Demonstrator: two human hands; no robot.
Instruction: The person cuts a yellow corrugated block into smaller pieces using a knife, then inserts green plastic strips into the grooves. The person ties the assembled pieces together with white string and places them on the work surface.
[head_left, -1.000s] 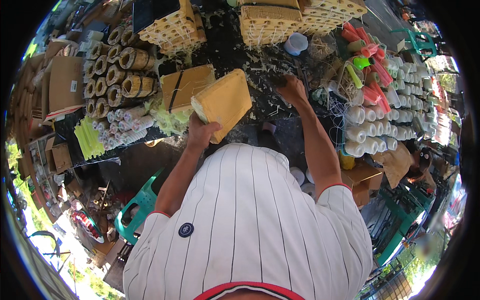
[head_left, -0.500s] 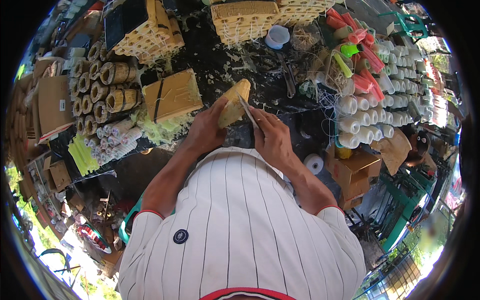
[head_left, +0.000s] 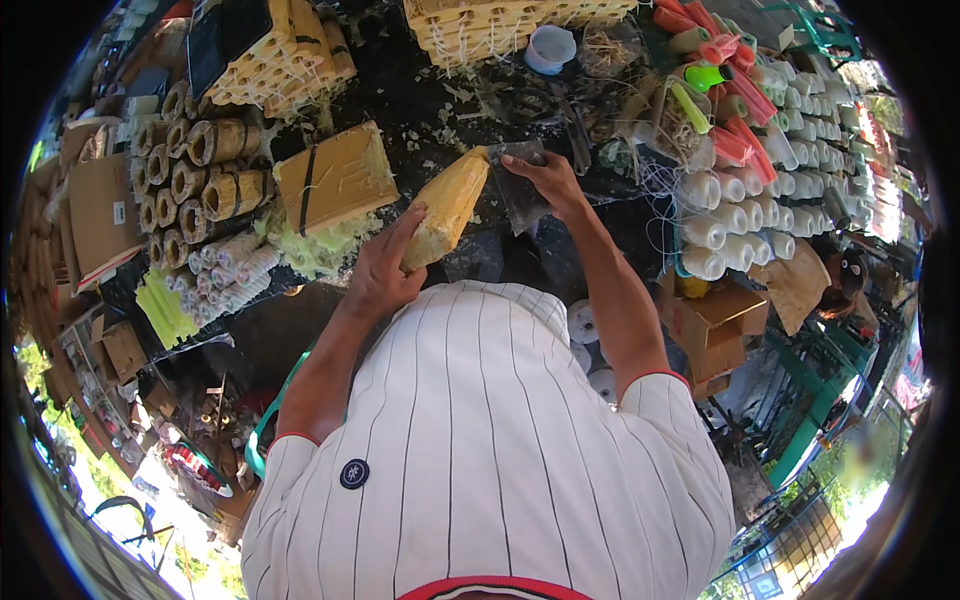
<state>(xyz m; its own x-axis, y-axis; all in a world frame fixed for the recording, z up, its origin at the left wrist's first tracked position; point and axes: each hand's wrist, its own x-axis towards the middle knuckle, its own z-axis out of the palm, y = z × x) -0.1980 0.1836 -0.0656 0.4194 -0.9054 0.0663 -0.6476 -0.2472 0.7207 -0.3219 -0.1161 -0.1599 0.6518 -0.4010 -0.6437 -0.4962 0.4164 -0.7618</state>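
A long yellow block [head_left: 447, 208] with a rough, chipped surface is tilted up at the near edge of the black work surface. My left hand [head_left: 385, 270] grips its lower left end, the fingers along its side. To the right of the block, my right hand [head_left: 550, 182] is closed on a broad, flat, dark blade [head_left: 518, 195], thumb on its upper face. The blade's broad face shows, with its upper left corner close to the block's tip; I cannot tell whether they touch. Left of them lies another yellow block [head_left: 336, 182] with a black band round it.
Pale shavings [head_left: 325, 240] and scraps litter the black surface [head_left: 400, 110]. Bamboo tubes [head_left: 222, 143] are stacked at the left, white rolls [head_left: 705, 232] at the right. Stacks of holed yellow blocks [head_left: 490, 35] and a whitish cup [head_left: 550, 50] stand at the back. Pliers-like tool [head_left: 573, 130] lies beyond my right hand.
My right hand has moved right and up, turning the blade from edge-on to broad face. The block has rolled in my left hand, which has shifted slightly left and nearer me.
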